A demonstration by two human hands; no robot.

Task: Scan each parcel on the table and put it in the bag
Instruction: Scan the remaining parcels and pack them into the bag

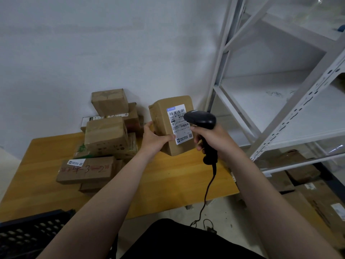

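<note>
My left hand (155,140) grips a brown cardboard parcel (164,118) from its left side and holds it upright above the wooden table (44,152). Its white shipping label (179,126) faces me. My right hand (211,139) grips the handle of a black barcode scanner (200,119), whose head sits right in front of the label and covers part of it. The scanner's cable (207,191) hangs down toward the floor. A pile of several brown parcels (106,135) lies on the table to the left. No bag is visible.
A white metal shelving unit (291,90) stands close on the right, with cardboard boxes (302,169) on the floor beneath it. A black slotted crate (28,234) sits at the bottom left. The white wall is directly behind the table.
</note>
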